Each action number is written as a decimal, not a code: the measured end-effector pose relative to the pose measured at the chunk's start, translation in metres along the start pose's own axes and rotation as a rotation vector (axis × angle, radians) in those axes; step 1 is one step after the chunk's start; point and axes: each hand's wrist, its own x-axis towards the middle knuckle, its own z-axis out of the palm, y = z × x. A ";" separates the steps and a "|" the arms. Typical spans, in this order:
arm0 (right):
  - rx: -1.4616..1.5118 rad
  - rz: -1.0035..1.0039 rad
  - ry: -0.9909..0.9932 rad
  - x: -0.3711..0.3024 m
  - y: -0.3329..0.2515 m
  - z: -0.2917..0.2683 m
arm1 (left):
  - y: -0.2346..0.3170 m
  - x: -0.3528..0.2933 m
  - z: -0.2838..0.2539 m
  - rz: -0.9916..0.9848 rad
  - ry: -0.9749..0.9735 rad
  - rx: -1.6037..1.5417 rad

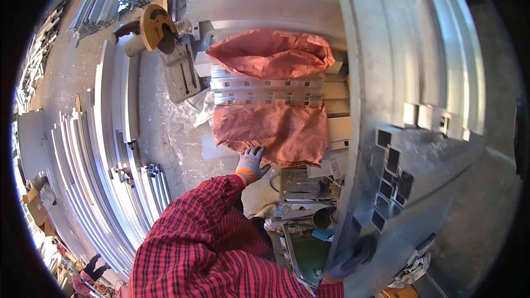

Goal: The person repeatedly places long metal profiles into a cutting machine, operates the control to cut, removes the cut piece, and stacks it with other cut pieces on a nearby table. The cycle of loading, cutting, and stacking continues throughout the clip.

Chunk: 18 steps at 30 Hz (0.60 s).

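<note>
My left hand (252, 164), in a grey glove with an orange cuff, rests on the near edge of a red cloth sack (271, 129). Its fingers lie stretched out on the fabric, and the thumb stands apart. A second red piece of sacking (270, 52) covers the far end of the same stack. Between the two, silvery metal profiles (268, 92) with rows of square holes show. Low at the right, my right hand (349, 262), gloved too, is beside the edge of a metal-topped bench (345, 209). Blur and shadow hide its fingers.
A yellow-guarded cut-off saw (157, 27) stands at the far left on its base. Long metal bars (102, 187) lie along the left floor. Square tubes (393, 165) are stacked on the right. Below the sack sits a bin of scraps (309, 251). Another person (91, 278) shows at lower left.
</note>
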 end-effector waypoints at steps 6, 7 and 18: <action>0.192 0.043 0.051 0.010 -0.013 -0.014 | 0.041 -0.038 -0.048 0.082 0.099 0.064; 0.255 0.060 0.055 0.012 -0.016 -0.020 | 0.045 -0.046 -0.052 0.077 0.142 0.064; 0.646 0.200 0.399 -0.154 0.106 -0.092 | 0.171 -0.146 -0.088 0.193 0.778 -0.132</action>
